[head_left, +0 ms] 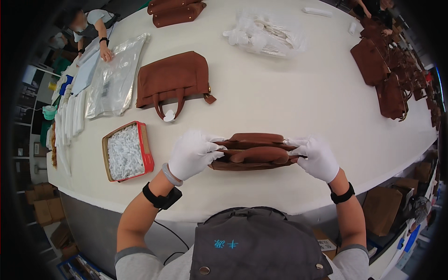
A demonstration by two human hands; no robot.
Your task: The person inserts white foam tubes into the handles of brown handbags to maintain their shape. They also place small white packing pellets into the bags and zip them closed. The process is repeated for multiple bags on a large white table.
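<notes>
A wide white table [289,93] carries all the work, and everything below is placed relative to the 2 gloved hands at its near edge. Between them lies a brown handbag [254,151], seen from above with its zipped top facing up and its handles folded flat along it. The left hand [192,155] is closed on the bag's left end and the right hand [318,158] on its right end, each pinching the top edge; gripping both ends appears to keep the soft body stretched level so the opening stays straight. Beyond the left hand, farther up the table, a second brown handbag [173,80] lies flat on its side with a white tag at its handles. Further left of it lie clear plastic sleeves [114,77], where another person's hand [105,53] presses down. Well beyond the right hand, a row of finished brown bags [389,79] runs along the far right edge. Up past both hands sits a clear bag of white items [266,35]. Just left of the left hand, a red-rimmed tray [146,151] holds a heap of small white packets, within easy reach.
</notes>
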